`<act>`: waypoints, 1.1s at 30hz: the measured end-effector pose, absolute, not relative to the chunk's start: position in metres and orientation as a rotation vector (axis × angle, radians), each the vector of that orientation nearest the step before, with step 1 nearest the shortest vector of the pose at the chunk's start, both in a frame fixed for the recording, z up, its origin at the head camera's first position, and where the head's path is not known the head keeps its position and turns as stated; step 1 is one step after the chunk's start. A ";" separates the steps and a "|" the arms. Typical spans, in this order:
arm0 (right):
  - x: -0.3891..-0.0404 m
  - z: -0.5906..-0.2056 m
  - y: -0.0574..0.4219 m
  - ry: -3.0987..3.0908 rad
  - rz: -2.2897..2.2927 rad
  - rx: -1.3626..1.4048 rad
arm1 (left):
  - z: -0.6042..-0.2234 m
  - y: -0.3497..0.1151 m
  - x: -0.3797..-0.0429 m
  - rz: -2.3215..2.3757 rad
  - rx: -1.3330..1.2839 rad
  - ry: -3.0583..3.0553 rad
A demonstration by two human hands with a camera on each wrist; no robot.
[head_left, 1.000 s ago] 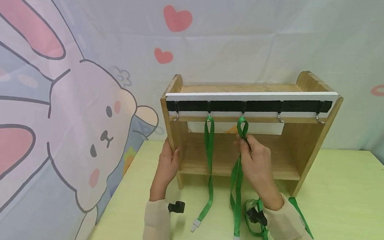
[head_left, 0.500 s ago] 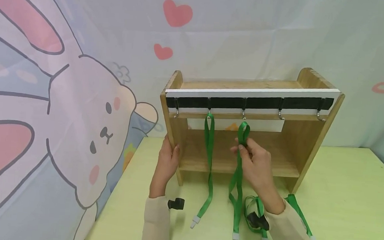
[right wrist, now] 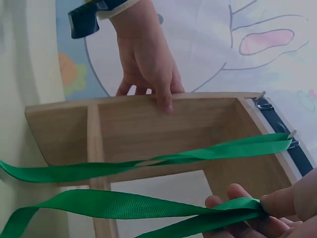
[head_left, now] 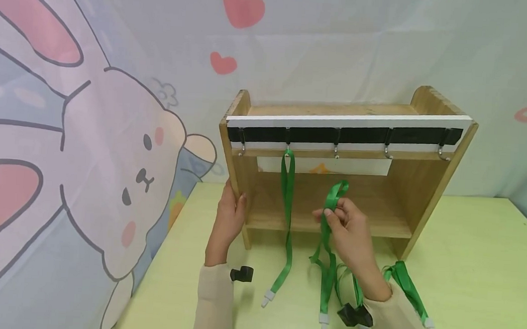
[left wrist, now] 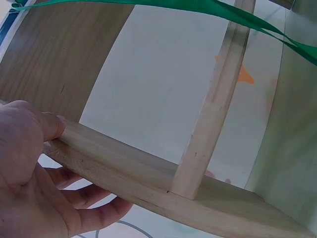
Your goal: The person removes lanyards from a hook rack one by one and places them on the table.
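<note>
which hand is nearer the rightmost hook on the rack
Right. The right hand pinches a green lanyard below and left of the hook; the left hand grips the rack at its left end.

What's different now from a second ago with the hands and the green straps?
The right hand moved down, bringing the top of its green strap away from the middle hook, where it was before. Nothing was let go; that strap is still pinched. The left hand stayed on the wooden shelf's side, and the other strap still hangs from the second hook from the left.
</note>
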State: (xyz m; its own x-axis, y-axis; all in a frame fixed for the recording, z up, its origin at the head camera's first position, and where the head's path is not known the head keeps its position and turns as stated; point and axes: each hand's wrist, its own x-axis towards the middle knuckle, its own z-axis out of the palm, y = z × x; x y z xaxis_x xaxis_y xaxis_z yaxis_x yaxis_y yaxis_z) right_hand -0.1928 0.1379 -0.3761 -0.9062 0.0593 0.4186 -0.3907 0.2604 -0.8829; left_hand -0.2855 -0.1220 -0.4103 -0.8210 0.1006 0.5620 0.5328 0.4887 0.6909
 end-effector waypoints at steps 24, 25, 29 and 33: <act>-0.182 -0.417 0.129 -2.234 1.931 0.150 | -0.410 -0.121 -0.285 -1.326 -0.476 -2.335; -0.182 -0.418 0.129 -2.242 1.931 0.141 | -0.410 -0.121 -0.285 -1.325 -0.477 -2.334; -0.180 -0.423 0.129 -2.253 1.957 0.132 | -0.410 -0.122 -0.285 -1.318 -0.487 -2.327; -0.177 -0.432 0.129 -2.262 2.020 0.133 | -0.410 -0.122 -0.286 -1.330 -0.491 -2.324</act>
State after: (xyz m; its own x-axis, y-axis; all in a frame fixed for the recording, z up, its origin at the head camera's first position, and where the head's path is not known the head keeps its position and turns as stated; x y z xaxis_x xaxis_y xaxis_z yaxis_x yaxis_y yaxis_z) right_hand -0.1765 0.1291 -0.4316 -0.9905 0.0053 0.1371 -0.1356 0.1129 -0.9843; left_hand -0.2862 -0.1222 -0.4100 -0.8511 0.0955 0.5162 0.4935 0.4810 0.7246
